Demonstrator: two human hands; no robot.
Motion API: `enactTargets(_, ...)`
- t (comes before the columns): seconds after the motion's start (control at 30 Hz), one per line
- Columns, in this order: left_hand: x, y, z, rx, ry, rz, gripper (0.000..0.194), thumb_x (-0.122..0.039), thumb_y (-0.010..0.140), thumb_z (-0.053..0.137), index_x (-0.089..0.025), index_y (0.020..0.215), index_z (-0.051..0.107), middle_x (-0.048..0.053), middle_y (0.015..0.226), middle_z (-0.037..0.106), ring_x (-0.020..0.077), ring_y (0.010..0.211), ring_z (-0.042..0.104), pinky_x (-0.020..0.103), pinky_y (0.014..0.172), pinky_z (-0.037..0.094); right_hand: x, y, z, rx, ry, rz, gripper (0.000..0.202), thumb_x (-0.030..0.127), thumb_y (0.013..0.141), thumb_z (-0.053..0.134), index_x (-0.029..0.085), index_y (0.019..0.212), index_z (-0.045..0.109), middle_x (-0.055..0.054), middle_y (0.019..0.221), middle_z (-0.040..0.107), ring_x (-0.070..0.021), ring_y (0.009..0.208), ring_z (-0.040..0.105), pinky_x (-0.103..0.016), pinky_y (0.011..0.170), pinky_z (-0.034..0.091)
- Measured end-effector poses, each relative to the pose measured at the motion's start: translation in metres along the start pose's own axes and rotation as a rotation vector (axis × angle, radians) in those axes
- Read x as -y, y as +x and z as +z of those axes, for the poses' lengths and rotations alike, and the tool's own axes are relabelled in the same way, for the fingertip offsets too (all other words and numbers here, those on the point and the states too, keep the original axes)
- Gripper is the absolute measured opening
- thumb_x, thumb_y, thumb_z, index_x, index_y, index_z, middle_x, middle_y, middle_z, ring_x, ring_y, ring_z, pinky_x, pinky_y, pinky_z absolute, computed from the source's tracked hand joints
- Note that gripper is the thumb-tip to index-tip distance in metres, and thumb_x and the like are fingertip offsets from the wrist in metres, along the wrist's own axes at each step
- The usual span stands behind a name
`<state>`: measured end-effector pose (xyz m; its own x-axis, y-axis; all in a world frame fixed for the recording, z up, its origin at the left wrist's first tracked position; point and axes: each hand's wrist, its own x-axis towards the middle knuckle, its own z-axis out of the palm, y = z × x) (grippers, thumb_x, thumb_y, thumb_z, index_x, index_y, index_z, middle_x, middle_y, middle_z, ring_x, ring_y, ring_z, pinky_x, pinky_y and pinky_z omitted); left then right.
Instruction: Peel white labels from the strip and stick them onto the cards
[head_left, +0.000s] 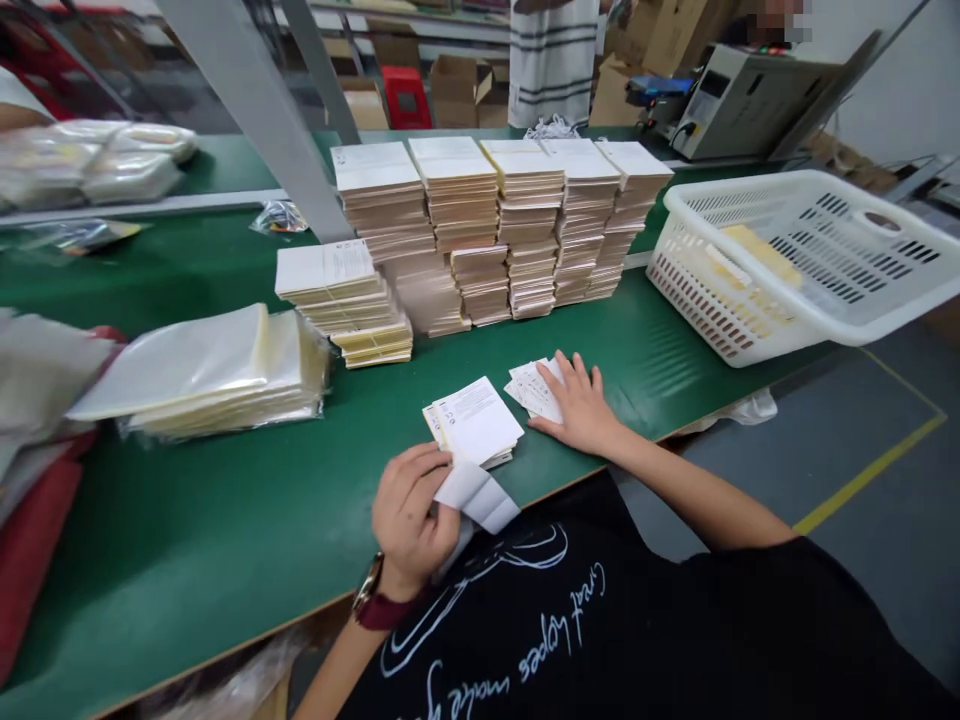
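My left hand (415,510) pinches a white paper strip (478,496) with cross creases, which hangs over the table's front edge. Just beyond it lies a small stack of printed leaflets (480,420), with handwritten marks along its left side. To the right of that stack, my right hand (577,408) rests with fingers spread on a few fanned white slips (535,388), also marked by hand; it covers part of them. Tall piles of folded leaflets (491,215) stand behind both hands, and a lower leaflet pile (337,290) is at their left.
A white plastic basket (750,310) with yellowish papers inside stands at the right end of the green table (315,510). Clear plastic bags (217,365) are heaped on the left. A grey post (262,120) rises behind the table. Another person (553,70) stands across from me.
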<state>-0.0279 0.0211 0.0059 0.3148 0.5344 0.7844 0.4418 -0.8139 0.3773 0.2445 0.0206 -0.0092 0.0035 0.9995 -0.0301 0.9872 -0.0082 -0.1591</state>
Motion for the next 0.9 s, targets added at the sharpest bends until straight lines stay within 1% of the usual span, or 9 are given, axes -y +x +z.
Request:
enactTargets(0.2,-0.003,0.002,0.004,-0.034,0.033,-0.001,0.013,-0.008,0.078,0.055,-0.017,0.084,0.063,0.007,0.090,0.069,0.0200,0.090,0.065,0.037,0.080,0.055,0.001,0.042,-0.001,0.013,0.070,0.002,0.077,0.064,0.089,0.041,0.025,0.154,0.025,-0.015,0.163,0.016,-0.0483,0.148,0.009,-0.062,0.117,0.011)
enactTargets(0.3,-0.002,0.000,0.002,-0.051,0.072,0.005,0.013,-0.009,0.080,0.055,-0.017,0.083,0.064,0.006,0.088,0.069,0.0192,0.089,0.065,0.037,0.080,0.054,0.002,0.049,-0.004,0.012,0.139,0.026,0.080,0.062,0.088,0.045,0.023,0.154,0.023,-0.017,0.163,0.014,-0.0466,0.149,0.007,-0.060,0.118,0.008)
enactTargets(0.4,0.004,-0.005,0.001,-0.092,0.080,0.017,0.014,-0.009,0.079,0.056,-0.017,0.085,0.065,0.007,0.088,0.069,0.0212,0.090,0.065,0.039,0.080,0.054,0.001,0.050,-0.009,-0.014,0.168,0.055,0.087,0.064,0.085,0.049,0.019,0.154,0.022,-0.022,0.162,0.016,-0.0459,0.148,0.012,-0.059,0.117,0.011)
enactTargets(0.53,0.010,-0.007,0.003,-0.122,0.097,0.062,0.013,-0.010,0.079,0.058,-0.018,0.085,0.065,0.006,0.087,0.068,0.0218,0.086,0.066,0.038,0.078,0.053,-0.003,0.052,-0.016,-0.035,0.184,0.105,0.088,0.069,0.085,0.044,0.015,0.152,0.028,-0.026,0.160,0.017,-0.0466,0.148,0.012,-0.063,0.116,0.011)
enactTargets(0.63,0.006,0.002,-0.002,-0.105,0.110,0.128,0.012,-0.010,0.079,0.058,-0.018,0.085,0.065,0.006,0.087,0.068,0.0212,0.083,0.066,0.037,0.075,0.054,-0.007,0.057,-0.020,-0.036,0.198,0.121,0.102,0.077,0.076,0.049,0.018,0.154,0.021,-0.026,0.161,0.011,-0.0512,0.147,0.008,-0.073,0.110,0.010)
enactTargets(0.7,0.003,0.015,-0.008,-0.072,0.134,0.199,0.012,-0.010,0.079,0.059,-0.017,0.085,0.065,0.006,0.087,0.068,0.0206,0.082,0.067,0.035,0.074,0.054,-0.008,0.063,-0.023,0.002,0.192,0.083,0.107,0.080,0.070,0.053,0.021,0.154,0.023,-0.025,0.161,0.012,-0.0527,0.146,0.010,-0.077,0.106,0.012)
enactTargets(0.73,0.002,0.022,-0.011,-0.054,0.145,0.239,0.011,-0.010,0.079,0.059,-0.017,0.085,0.065,0.007,0.087,0.068,0.0201,0.081,0.067,0.034,0.073,0.054,-0.008,0.067,-0.025,0.019,0.184,0.052,0.105,0.079,0.068,0.055,0.022,0.152,0.028,-0.023,0.161,0.016,-0.0519,0.145,0.014,-0.076,0.106,0.015)
enactTargets(0.8,0.000,0.037,-0.017,-0.015,0.153,0.299,0.012,-0.011,0.080,0.057,-0.017,0.086,0.065,0.007,0.089,0.068,0.0194,0.082,0.067,0.032,0.073,0.056,-0.008,0.074,-0.028,0.019,0.164,-0.008,0.092,0.074,0.070,0.058,0.023,0.145,0.042,-0.020,0.157,0.031,-0.0475,0.141,0.028,-0.070,0.106,0.024)
enactTargets(0.9,-0.003,0.058,-0.019,0.051,0.132,0.366,0.017,-0.014,0.083,0.052,-0.018,0.090,0.067,0.009,0.093,0.069,0.0198,0.087,0.068,0.030,0.073,0.058,-0.008,0.082,-0.031,-0.062,0.142,-0.030,0.070,0.066,0.077,0.055,0.019,0.130,0.058,-0.021,0.136,0.055,-0.0405,0.126,0.047,-0.061,0.099,0.037)
